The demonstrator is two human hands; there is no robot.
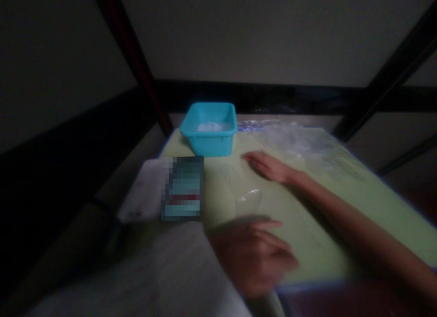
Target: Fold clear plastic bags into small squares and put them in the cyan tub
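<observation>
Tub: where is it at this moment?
In the head view, the tub stands on the table near its far-left corner, left of the right hand and plastic.

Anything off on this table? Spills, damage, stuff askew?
The clear plastic at the far right of the table: it lies crumpled and loose, untidy beside the upright turquoise basin. No spill or damage is evident, but the view is dim and blurred.

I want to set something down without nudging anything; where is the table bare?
The table looks bare between the right arm, the crumpled plastic and the table's right edge, and seemingly between the left hand and right arm. Crowded: back left, the blue basin; left, the pixelated item on paper; mid-table, clear film.
</observation>
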